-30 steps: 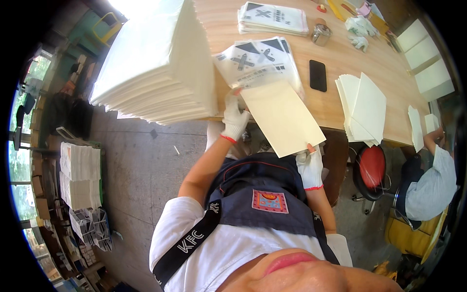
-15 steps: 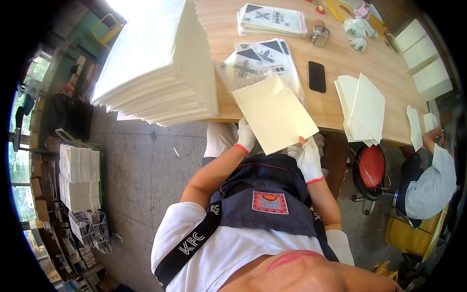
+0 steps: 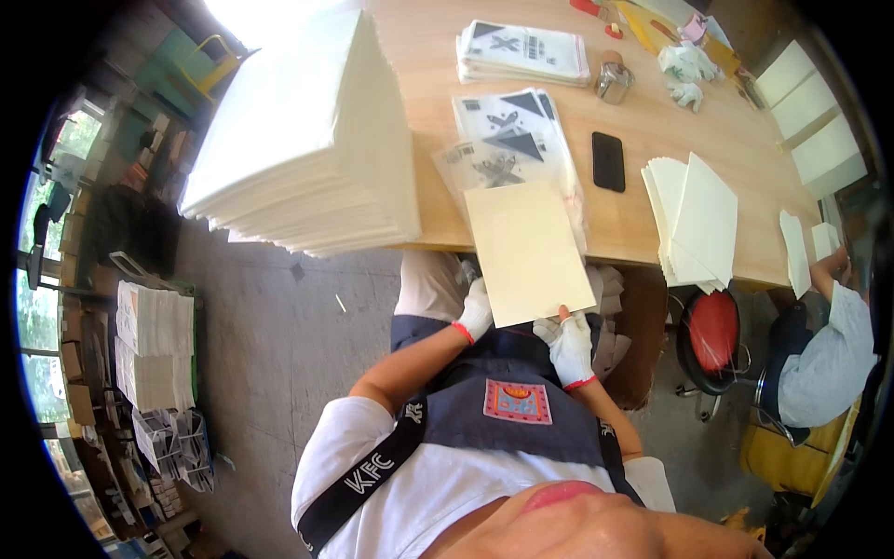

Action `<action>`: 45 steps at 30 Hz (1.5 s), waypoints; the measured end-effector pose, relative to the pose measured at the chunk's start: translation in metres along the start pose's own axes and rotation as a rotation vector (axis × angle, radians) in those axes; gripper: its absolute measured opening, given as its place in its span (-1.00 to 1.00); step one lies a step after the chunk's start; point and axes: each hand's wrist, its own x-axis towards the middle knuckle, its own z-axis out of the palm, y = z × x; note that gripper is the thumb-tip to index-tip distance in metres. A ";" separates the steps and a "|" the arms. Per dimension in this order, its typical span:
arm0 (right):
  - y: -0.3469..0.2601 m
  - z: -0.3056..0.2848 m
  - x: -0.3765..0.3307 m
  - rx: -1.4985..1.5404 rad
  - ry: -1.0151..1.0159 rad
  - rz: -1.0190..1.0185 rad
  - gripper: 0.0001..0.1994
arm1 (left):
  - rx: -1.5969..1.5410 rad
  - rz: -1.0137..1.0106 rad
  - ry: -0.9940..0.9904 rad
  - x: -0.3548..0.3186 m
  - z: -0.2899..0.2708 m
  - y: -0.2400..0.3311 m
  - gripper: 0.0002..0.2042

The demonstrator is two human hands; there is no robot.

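Both hands wear white gloves with red cuffs. The left hand (image 3: 476, 310) pinches the lower left corner of a cream sheet (image 3: 526, 250), fingers closed on its edge; the right hand (image 3: 570, 345) grips the bottom edge near the right corner, thumb on top. The sheet hangs over the near edge of the wooden table (image 3: 643, 214), half above the lap. It looks light and thin, perhaps a flat envelope, stiff enough to stay flat yet easily creased, so two-corner holds suit it. Its far end seems to sit inside a clear printed bag (image 3: 507, 149). Beyond lie a black phone (image 3: 608, 160) and a tall paper stack (image 3: 307, 140).
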 end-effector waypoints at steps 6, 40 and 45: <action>0.013 0.034 0.085 0.604 -0.168 0.119 -0.69 | -0.274 -0.231 -0.156 -0.015 -0.005 0.055 -0.84; -0.052 -0.228 0.028 -2.250 0.011 0.394 -0.70 | 1.001 0.931 0.218 0.001 -0.093 0.086 -0.67; -0.079 -0.009 0.031 -1.640 -0.259 -0.983 -0.81 | 1.107 1.230 0.021 0.011 -0.079 0.119 -0.65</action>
